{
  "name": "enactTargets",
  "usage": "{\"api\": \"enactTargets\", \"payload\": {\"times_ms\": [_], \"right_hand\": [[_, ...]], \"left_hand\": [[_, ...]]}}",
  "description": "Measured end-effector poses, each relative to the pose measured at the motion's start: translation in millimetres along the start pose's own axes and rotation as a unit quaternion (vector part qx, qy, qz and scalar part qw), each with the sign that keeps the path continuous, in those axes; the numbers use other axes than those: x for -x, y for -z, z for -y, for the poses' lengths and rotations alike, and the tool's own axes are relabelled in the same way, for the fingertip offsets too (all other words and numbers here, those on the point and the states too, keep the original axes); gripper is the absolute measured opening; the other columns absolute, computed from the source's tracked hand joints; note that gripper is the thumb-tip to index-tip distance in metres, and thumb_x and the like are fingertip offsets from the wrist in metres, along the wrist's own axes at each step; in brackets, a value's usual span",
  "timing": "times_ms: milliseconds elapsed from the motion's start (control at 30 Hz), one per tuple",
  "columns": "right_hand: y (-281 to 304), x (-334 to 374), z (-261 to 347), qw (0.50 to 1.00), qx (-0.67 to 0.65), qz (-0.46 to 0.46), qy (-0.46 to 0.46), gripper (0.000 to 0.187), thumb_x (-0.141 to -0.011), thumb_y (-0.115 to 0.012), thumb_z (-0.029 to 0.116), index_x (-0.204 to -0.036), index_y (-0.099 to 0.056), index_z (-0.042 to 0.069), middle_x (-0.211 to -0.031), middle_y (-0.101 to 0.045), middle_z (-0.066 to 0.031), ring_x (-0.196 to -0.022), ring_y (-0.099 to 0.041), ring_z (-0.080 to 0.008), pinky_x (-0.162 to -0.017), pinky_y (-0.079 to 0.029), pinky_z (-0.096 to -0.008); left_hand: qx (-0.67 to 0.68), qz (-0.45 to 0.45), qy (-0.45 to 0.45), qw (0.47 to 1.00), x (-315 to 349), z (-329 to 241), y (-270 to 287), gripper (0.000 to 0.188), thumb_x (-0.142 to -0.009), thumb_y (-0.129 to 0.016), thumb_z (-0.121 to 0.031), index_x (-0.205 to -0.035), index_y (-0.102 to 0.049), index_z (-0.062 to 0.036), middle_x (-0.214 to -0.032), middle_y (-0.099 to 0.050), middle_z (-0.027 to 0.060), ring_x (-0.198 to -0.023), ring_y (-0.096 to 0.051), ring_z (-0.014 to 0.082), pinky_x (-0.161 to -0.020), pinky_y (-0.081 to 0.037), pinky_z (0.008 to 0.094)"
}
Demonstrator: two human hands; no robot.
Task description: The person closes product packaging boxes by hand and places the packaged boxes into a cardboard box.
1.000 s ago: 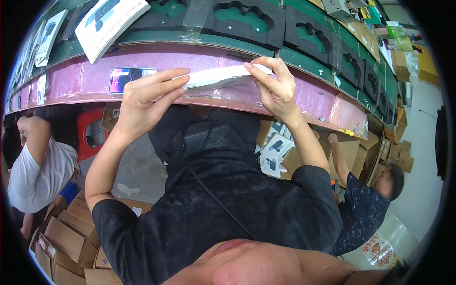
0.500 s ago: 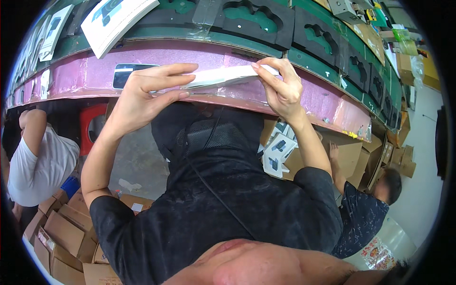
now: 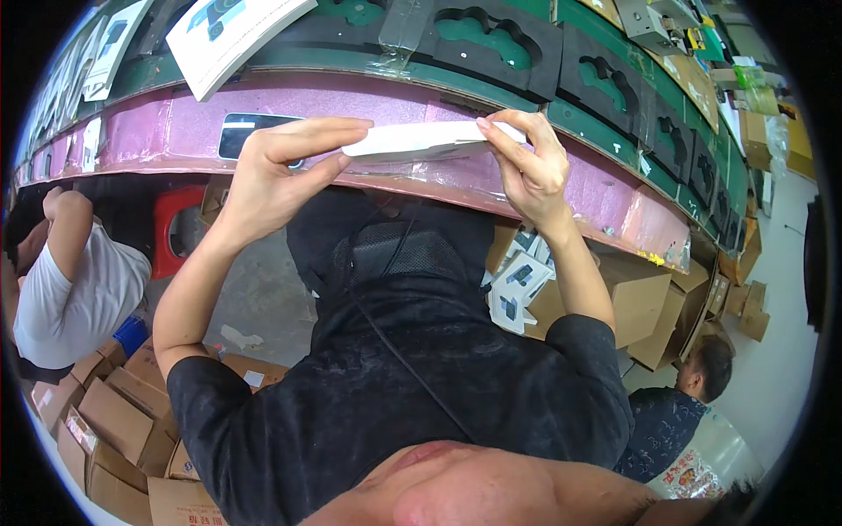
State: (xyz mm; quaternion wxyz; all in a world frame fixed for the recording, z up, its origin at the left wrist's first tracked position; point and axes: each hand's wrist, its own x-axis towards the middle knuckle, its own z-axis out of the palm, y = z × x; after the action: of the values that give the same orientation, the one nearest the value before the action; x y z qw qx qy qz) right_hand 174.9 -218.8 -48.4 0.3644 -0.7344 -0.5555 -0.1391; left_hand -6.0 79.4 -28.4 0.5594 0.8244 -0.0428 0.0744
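Between my two hands, above the pink bench strip, is a thin white box (image 3: 421, 138) seen nearly edge-on. My left hand (image 3: 285, 167) pinches its left end, with straight fingers on top and the thumb below. At the other end, my right hand (image 3: 531, 167) grips the box between thumb and bent fingers. A phone with a dark screen (image 3: 239, 136) lies on the bench strip, partly behind my left hand. The face of the box turned away from me is hidden.
Beyond the pink strip (image 3: 189, 131) runs a green belt holding black foam trays (image 3: 487, 66) and a larger white printed box (image 3: 230, 39). White boxes (image 3: 517, 285) fill a carton below right. Co-workers sit left (image 3: 83, 280) and right (image 3: 667, 421); cartons (image 3: 123, 416) lie lower left.
The white box has tipped slightly, its left end rising, and my left fingers now press closer on it. The co-worker at right has drawn an arm back from the cartons.
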Motion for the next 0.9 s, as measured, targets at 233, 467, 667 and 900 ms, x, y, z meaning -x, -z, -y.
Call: {"api": "enactTargets", "payload": {"times_ms": [233,467,667,900], "right_hand": [[-4.4,-1.4,1.1,1.000,0.002,-0.009,-0.003,0.054,-0.076,-0.077,-0.010,-0.125,-0.079,0.012,-0.109,-0.072,-0.0111,-0.090,-0.070,-0.0290,-0.072,-0.057,-0.0374],[-5.7,-1.8,0.6,1.000,0.005,-0.010,0.000,0.054,-0.076,-0.077,-0.010,-0.125,-0.079,0.011,-0.109,-0.073,-0.0111,-0.089,-0.069,-0.0287,-0.072,-0.056,-0.0370],[-7.8,-1.5,0.3,1.000,0.000,-0.014,-0.002,0.053,-0.075,-0.078,-0.010,-0.124,-0.079,0.011,-0.108,-0.073,-0.0111,-0.089,-0.069,-0.0287,-0.072,-0.056,-0.0369],[-8.8,-2.4,4.1,1.000,0.006,-0.008,-0.002,0.053,-0.075,-0.078,-0.011,-0.123,-0.079,0.011,-0.108,-0.073,-0.0111,-0.089,-0.070,-0.0292,-0.070,-0.056,-0.0371]], "left_hand": [[-0.050,-0.049,-0.045,0.997,3.7,-0.2,-7.6,0.034,-0.091,-0.072,0.003,-0.124,-0.078,0.0000,-0.127,-0.077,0.0198,-0.114,-0.077,0.0304,-0.096,-0.061,0.0370],[-0.086,-0.049,-0.089,0.991,0.1,2.9,-3.7,0.029,-0.091,-0.076,0.001,-0.121,-0.079,0.0013,-0.121,-0.079,0.0188,-0.110,-0.078,0.0299,-0.094,-0.062,0.0368],[-0.127,-0.082,-0.111,0.982,-0.8,3.5,-10.2,0.022,-0.093,-0.077,0.000,-0.114,-0.080,0.0008,-0.117,-0.080,0.0162,-0.101,-0.080,0.0271,-0.087,-0.064,0.0335],[-0.140,-0.041,-0.102,0.984,3.6,1.4,-2.4,0.024,-0.092,-0.076,0.004,-0.115,-0.081,0.0003,-0.120,-0.079,0.0169,-0.104,-0.079,0.0244,-0.086,-0.063,0.0308]]}}
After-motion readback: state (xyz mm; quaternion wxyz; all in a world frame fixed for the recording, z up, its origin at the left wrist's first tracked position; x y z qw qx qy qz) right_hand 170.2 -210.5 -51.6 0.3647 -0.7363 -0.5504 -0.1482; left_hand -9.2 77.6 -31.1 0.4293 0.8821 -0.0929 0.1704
